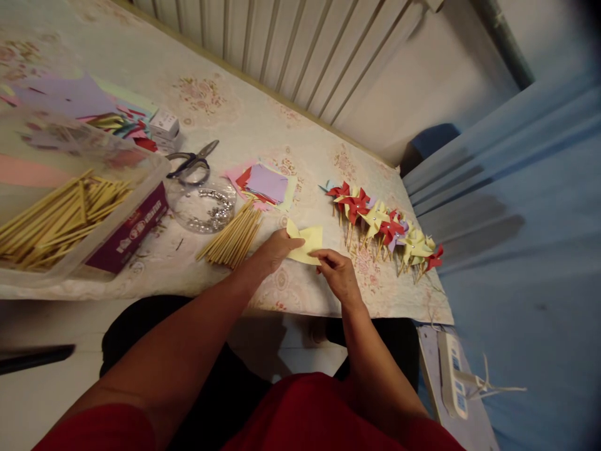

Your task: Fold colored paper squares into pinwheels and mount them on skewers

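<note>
A pale yellow paper square [307, 241] lies near the table's front edge, partly folded. My left hand [275, 250] pinches its left side, fingers closed on the paper. My right hand [335, 270] grips its lower right edge with thumb and fingers pressed together. Just left of my left hand lies a bundle of wooden sticks [233, 237]. To the right runs a row of finished red, yellow and purple pinwheels [385, 228] on sticks.
A clear plastic box [117, 207] of sticks stands at the left. Scissors [192, 161], a clear dish of small pins [204, 207] and a stack of coloured paper squares [265, 183] lie behind. A power strip [451, 373] sits lower right beside blue fabric.
</note>
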### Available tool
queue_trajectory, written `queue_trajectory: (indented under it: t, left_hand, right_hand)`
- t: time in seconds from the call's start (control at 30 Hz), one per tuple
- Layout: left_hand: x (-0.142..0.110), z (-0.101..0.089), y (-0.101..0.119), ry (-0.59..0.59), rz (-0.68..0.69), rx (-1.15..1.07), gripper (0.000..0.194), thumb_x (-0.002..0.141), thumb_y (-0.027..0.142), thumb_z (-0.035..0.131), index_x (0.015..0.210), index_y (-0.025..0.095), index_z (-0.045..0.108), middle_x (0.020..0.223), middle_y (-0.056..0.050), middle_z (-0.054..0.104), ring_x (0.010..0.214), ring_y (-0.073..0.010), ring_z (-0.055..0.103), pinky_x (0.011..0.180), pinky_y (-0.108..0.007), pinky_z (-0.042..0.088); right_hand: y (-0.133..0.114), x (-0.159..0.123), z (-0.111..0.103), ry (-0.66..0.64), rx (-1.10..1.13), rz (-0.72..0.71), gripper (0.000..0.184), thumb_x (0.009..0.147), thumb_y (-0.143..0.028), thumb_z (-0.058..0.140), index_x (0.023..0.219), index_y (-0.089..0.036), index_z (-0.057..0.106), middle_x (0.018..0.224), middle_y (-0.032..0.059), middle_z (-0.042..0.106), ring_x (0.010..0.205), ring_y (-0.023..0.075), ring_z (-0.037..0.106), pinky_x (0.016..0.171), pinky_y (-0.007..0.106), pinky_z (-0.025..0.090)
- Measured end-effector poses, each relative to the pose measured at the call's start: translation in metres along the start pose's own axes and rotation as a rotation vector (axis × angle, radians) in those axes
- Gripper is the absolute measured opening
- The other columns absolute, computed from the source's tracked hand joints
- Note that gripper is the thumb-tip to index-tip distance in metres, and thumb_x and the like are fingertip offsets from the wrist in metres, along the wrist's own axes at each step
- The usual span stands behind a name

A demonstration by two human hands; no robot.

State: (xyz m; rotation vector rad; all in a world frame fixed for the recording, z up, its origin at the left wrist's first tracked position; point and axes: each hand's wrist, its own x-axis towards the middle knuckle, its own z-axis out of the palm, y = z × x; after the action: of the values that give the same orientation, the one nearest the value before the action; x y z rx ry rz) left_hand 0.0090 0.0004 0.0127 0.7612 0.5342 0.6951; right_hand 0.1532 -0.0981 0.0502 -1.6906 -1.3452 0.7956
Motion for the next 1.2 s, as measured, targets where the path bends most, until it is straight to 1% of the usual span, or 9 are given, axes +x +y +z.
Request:
queue_trajectory:
  t: [0.1,0.27,0.33,0.43,0.6,0.7,0.8,0.97,1.2]
  left_hand:
    - [0.001,-0.001,-0.001,-0.015,0.002,0.014,0.024,0.064,0.021,0.066,0.086,0.012,0.067,0.074,-0.004,0.069,0.067,-0.0145,0.061,0.066,-0.025,0.047]
    - [0.006,-0.005,-0.008,-0.066,0.026,0.062,0.021,0.064,0.024,0.066,0.081,0.012,0.066,0.068,-0.002,0.066,0.060,-0.0126,0.056,0.060,-0.023,0.043]
    - [0.006,-0.005,-0.009,-0.076,0.029,0.076,0.021,0.064,0.025,0.065,0.081,0.012,0.066,0.067,-0.001,0.065,0.059,-0.0125,0.055,0.059,-0.023,0.042]
    - [0.004,-0.003,-0.008,-0.037,0.008,0.106,0.019,0.064,0.025,0.064,0.079,0.013,0.065,0.065,-0.001,0.063,0.058,-0.0122,0.054,0.059,-0.023,0.041]
    - [0.002,0.001,-0.006,-0.041,0.003,0.108,0.021,0.063,0.026,0.064,0.080,0.012,0.065,0.066,-0.001,0.063,0.058,-0.0127,0.055,0.058,-0.023,0.041]
    - [0.003,0.001,-0.007,-0.042,0.007,0.098,0.022,0.063,0.026,0.065,0.080,0.012,0.065,0.065,-0.001,0.063,0.058,-0.0129,0.055,0.058,-0.023,0.042]
    - [0.003,0.001,-0.008,-0.048,0.007,0.092,0.021,0.063,0.025,0.064,0.080,0.012,0.065,0.065,0.000,0.063,0.059,-0.0125,0.055,0.058,-0.023,0.042]
    - [0.002,0.003,-0.005,-0.010,0.001,0.086,0.020,0.062,0.019,0.063,0.080,0.012,0.067,0.066,0.000,0.064,0.059,-0.0116,0.055,0.059,-0.022,0.043]
    - [0.003,0.003,-0.007,0.032,-0.014,0.049,0.021,0.063,0.015,0.064,0.083,0.011,0.067,0.066,-0.001,0.066,0.060,-0.0130,0.058,0.059,-0.023,0.044]
  right_hand:
    - [-0.001,0.001,0.003,-0.009,0.030,0.050,0.018,0.076,-0.028,0.061,0.088,-0.024,0.073,0.062,-0.0029,0.061,0.055,0.0134,0.054,0.059,0.027,0.044]
    - [-0.004,0.003,0.010,-0.017,0.133,0.117,0.019,0.076,-0.036,0.064,0.089,-0.023,0.069,0.071,-0.0012,0.068,0.050,0.0116,0.052,0.052,0.026,0.039]
    - [-0.005,0.004,0.013,0.005,0.163,0.146,0.018,0.078,-0.038,0.063,0.083,-0.022,0.067,0.064,-0.0021,0.065,0.047,0.0108,0.048,0.050,0.025,0.037]
    - [-0.007,0.005,0.020,0.042,0.193,0.182,0.022,0.079,-0.042,0.060,0.073,-0.022,0.063,0.053,-0.0037,0.058,0.044,0.0102,0.044,0.048,0.025,0.035]
    - [-0.008,0.006,0.028,0.157,0.248,0.258,0.023,0.073,-0.043,0.065,0.073,-0.021,0.059,0.057,-0.0038,0.060,0.041,0.0091,0.043,0.044,0.024,0.032]
    - [-0.009,0.008,0.032,0.204,0.249,0.265,0.022,0.072,-0.042,0.064,0.070,-0.021,0.056,0.056,-0.0040,0.058,0.040,0.0086,0.043,0.043,0.024,0.030]
    - [-0.008,0.009,0.035,0.242,0.204,0.253,0.020,0.073,-0.039,0.062,0.067,-0.021,0.055,0.055,-0.0040,0.057,0.040,0.0086,0.043,0.043,0.024,0.032]
    - [-0.009,0.009,0.037,0.298,0.146,0.254,0.016,0.072,-0.034,0.062,0.066,-0.022,0.055,0.054,-0.0039,0.057,0.041,0.0097,0.045,0.044,0.024,0.034]
    - [-0.007,0.009,0.039,0.326,0.086,0.244,0.014,0.072,-0.031,0.062,0.064,-0.022,0.054,0.050,-0.0049,0.056,0.040,0.0103,0.046,0.044,0.024,0.035]
